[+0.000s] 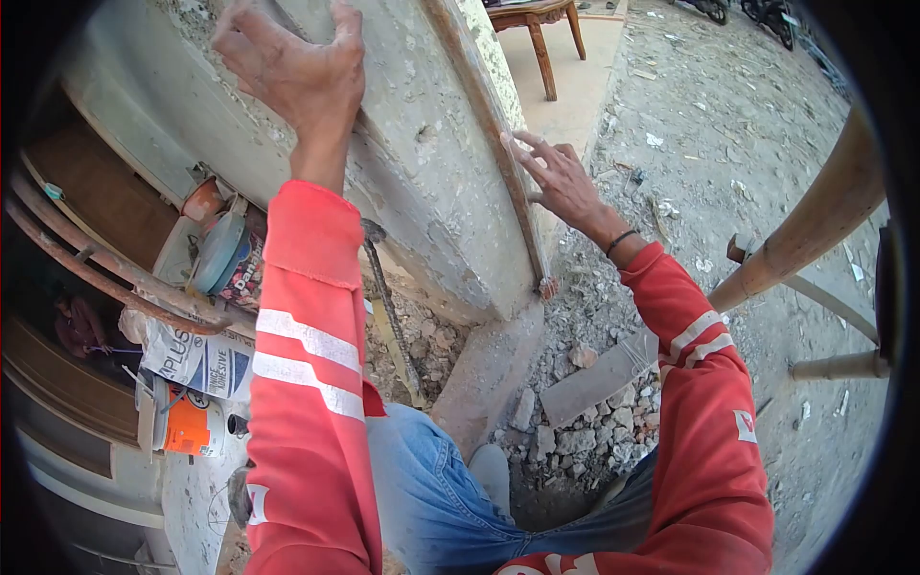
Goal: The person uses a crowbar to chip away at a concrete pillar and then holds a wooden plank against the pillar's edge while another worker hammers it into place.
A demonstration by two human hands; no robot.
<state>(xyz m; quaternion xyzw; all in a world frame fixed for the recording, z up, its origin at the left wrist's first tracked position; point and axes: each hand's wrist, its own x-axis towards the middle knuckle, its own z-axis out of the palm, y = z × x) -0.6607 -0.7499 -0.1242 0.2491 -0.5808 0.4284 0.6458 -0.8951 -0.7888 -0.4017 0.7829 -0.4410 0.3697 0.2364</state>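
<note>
A rough grey plastered pillar (422, 144) stands in front of me. My left hand (292, 72) is at its upper left edge, thumb and fingers spread apart on either side of a long narrow strip; the fingertips are partly cut off by the frame. My right hand (565, 187) reaches to the pillar's right edge. Its fingers are stretched out, with the tips at a long brown strip (498, 125) that runs down that corner. Neither hand appears to be wrapped round a loose object.
Rubble (594, 431) and a flat grey slab piece (599, 379) lie by my feet. At left are a paint bucket (230, 259), a cement adhesive bag (196, 359), an orange-labelled pail (187, 422) and a person (81, 326). Bamboo poles (805, 220) stand at right; a wooden table (537, 19) is beyond.
</note>
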